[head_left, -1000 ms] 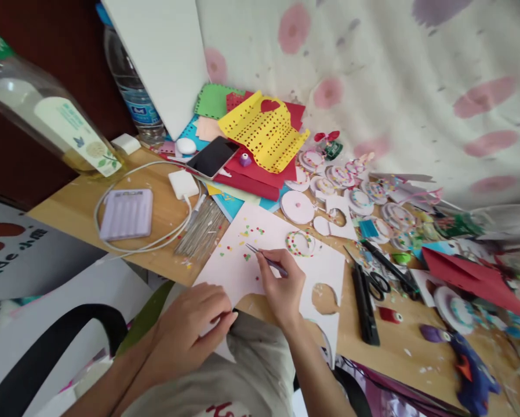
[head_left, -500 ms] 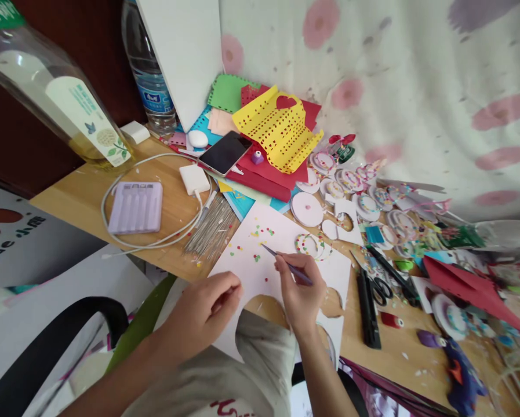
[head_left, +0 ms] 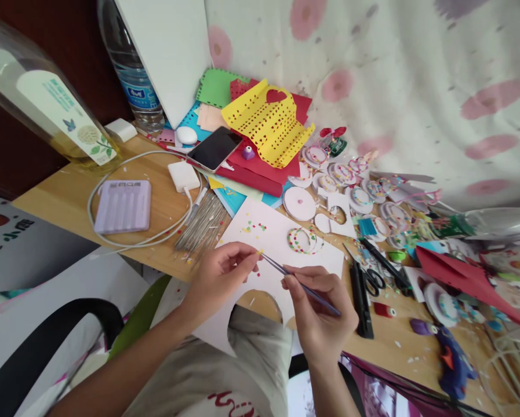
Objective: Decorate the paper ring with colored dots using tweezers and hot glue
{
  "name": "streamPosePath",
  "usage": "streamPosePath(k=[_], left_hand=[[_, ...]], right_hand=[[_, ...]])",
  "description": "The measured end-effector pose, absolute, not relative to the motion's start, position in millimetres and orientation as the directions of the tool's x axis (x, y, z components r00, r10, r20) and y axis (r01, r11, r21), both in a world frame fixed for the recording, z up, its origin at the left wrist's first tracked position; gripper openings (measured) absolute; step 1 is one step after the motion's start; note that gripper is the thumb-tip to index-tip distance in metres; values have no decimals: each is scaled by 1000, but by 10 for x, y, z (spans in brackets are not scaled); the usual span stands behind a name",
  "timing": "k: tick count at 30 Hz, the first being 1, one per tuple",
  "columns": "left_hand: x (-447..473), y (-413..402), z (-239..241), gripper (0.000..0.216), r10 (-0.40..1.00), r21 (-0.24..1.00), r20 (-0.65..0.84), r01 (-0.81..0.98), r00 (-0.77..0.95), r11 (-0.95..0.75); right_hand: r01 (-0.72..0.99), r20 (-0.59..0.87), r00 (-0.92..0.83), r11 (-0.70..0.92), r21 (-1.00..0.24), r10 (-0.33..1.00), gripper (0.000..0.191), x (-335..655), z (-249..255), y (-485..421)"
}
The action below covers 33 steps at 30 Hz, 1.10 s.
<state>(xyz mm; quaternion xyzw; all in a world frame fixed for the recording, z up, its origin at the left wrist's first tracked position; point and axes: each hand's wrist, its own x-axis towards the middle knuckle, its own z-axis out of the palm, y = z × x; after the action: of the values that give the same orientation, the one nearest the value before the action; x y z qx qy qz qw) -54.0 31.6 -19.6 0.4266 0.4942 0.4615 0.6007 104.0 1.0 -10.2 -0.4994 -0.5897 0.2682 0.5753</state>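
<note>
My right hand [head_left: 327, 307] grips slim dark tweezers [head_left: 275, 265], whose tips point left. At those tips is a tiny yellow piece [head_left: 260, 252], which the thumb and forefinger of my left hand [head_left: 225, 278] pinch from the other side. Both hands are above a white sheet [head_left: 277, 223] with curved cut-outs along its near edge. Scattered on the sheet lie small red, green and yellow bits [head_left: 254, 226]. Rings dotted with coloured pieces [head_left: 301, 240] rest on its right part.
Wire sticks [head_left: 203, 226], a lilac battery case [head_left: 124, 205] and a white cable lie left. Behind are a phone [head_left: 215, 149] and punched yellow paper [head_left: 271, 124]. To the right are scissors [head_left: 375, 281], a black stick-like tool [head_left: 362, 307] and a blue glue gun [head_left: 453, 362].
My left hand has moved up and right to the tweezers' tips and now pinches the yellow piece. My right hand has shifted right and slightly down with the tweezers. The view has shifted slightly.
</note>
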Motion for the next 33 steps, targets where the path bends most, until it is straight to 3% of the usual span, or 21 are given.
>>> streamPosePath(k=[5, 10, 13, 18, 25, 30, 33], left_hand=[[-553, 299, -209, 17, 976, 968, -217, -124, 26, 219], [-605, 241, -257, 15, 970, 958, -244, -160, -23, 237], [-630, 202, -318, 15, 970, 953, -236, -211, -58, 219], [-564, 215, -393, 17, 955, 889, -290, -387, -67, 243], [-476, 312, -350, 19, 937, 733, -342, -604, 73, 314], [-552, 322, -396, 20, 942, 767, -333, -570, 40, 295], [-601, 308, -413, 21, 961, 882, -275, -405, -26, 241]], right_hand=[[310, 369, 217, 294, -904, 904, 9, 1088, -291, 127], [329, 49, 204, -22, -944, 978, 22, 1175, -594, 354], [223, -47, 254, -105, -969, 966, 30, 1230, -663, 392], [-136, -209, 240, -180, -974, 948, 34, 1240, -653, 357], [-320, -234, 205, -161, -934, 950, 31, 1220, -559, 322], [-248, -208, 263, -142, -958, 942, 29, 1272, -593, 323], [-227, -184, 261, -125, -966, 948, 27, 1269, -591, 305]])
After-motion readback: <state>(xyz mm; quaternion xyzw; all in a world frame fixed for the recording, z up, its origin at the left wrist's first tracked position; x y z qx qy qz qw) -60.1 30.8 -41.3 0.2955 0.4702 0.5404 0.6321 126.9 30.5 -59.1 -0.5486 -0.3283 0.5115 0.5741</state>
